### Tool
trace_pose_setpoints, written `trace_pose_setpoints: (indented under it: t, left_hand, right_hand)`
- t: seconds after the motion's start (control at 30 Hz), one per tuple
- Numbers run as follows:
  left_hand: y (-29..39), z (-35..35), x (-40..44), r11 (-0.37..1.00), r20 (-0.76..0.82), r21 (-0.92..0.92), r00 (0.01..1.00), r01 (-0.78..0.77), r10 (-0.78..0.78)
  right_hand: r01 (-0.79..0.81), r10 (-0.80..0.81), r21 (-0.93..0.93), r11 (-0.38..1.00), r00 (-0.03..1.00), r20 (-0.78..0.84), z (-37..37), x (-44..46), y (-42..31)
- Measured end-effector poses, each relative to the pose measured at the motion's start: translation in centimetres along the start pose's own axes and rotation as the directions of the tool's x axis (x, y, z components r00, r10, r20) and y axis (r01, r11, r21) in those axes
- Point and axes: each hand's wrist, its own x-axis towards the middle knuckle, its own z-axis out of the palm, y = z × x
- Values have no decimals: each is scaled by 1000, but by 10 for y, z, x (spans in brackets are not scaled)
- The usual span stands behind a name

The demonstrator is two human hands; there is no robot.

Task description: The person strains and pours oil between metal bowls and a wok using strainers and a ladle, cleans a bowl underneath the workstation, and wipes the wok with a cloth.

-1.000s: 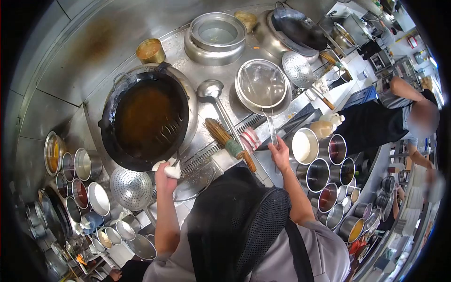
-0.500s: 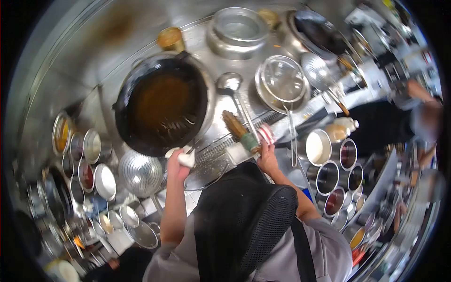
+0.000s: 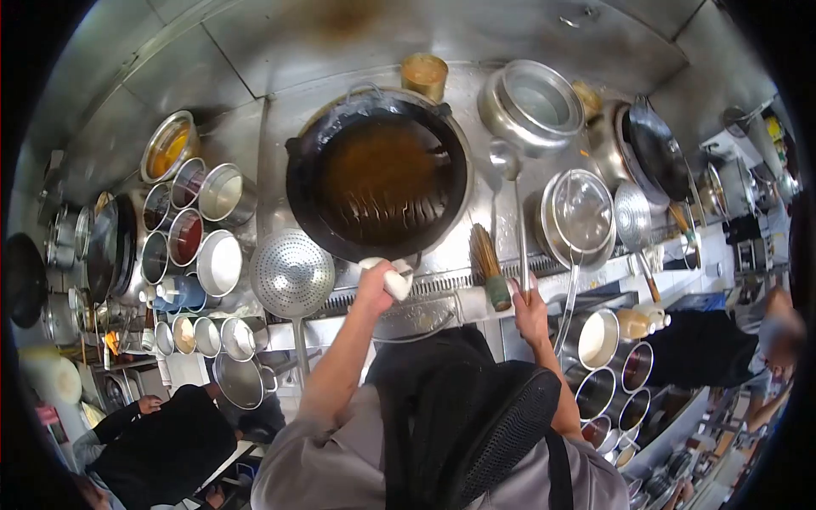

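Note:
My left hand (image 3: pixel 376 289) is closed on a folded white cloth (image 3: pixel 393 279) at the near rim of a large black wok (image 3: pixel 299 183). A shallow pool of brown liquid (image 3: pixel 382 174) lies in the wok. My right hand (image 3: pixel 532 320) wraps round the handle end of a long metal ladle (image 3: pixel 519 221), whose bowl points away from me on the steel counter. Just left of that hand lies a bamboo brush (image 3: pixel 486 259) with a green-bound end. A fine mesh strainer (image 3: pixel 584 211) rests over a metal pot to the right.
A perforated skimmer (image 3: pixel 292 272) sits left of the wok. Several seasoning pots (image 3: pixel 223 191) stand farther left, more containers (image 3: pixel 595 391) at the right. Behind are a tin can (image 3: pixel 424 75) and a wide metal pot (image 3: pixel 489 106). Co-workers stand at lower left (image 3: pixel 166 442) and right (image 3: pixel 693 348).
The view has turned, so the counter appears shifted right. My right hand, earlier beside the brush end and a red-and-white striped item, now grips the ladle handle. My left hand stays on the cloth.

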Motion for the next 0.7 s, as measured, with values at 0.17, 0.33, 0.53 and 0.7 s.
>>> trace_pose_setpoints:
  t: [0.17, 0.33, 0.53, 0.7]
  left_hand:
    - [-13, -16, 6, 992, 15, -2, 992, -123, 123]
    - [-8, -20, 3, 989, 48, 3, 988, -150, 150]
    - [-12, -27, -3, 990, 56, 28, 989, -138, 137]
    - [-14, -24, -29, 982, 34, 42, 983, -184, 183]
  right_hand:
    - [99, -91, 38, 994, 980, -180, -6, 11, -44]
    - [93, -90, 23, 995, 991, -102, -15, 31, -129]
    - [181, -181, 20, 983, 983, 10, -8, 84, -192]
    - [189, -191, 25, 982, 973, 127, 5, 122, -228]
